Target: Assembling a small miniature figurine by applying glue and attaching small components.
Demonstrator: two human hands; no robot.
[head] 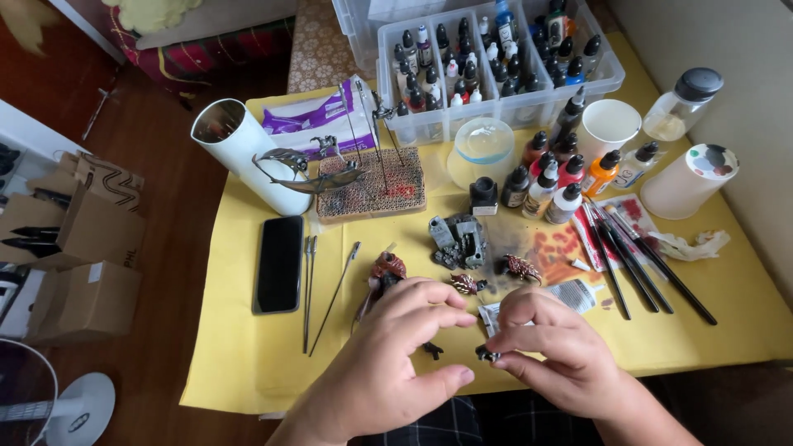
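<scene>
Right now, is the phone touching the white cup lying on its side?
Apart. The head view shows a strip of yellow table cover between the top edge of the black phone and the white cup.

a low table [248, 363] under a yellow cloth [727, 322] stands on a dark wood floor [165, 165] in soft, even daylight. a plain beige wall [727, 33] runs along the right. cardboard boxes [78, 248] sit stacked at left, a white fan [58, 409] near the lower corner. a red patterned cushion [206, 45] lies beyond the table, by a white panel [29, 132] at the left edge.
</scene>
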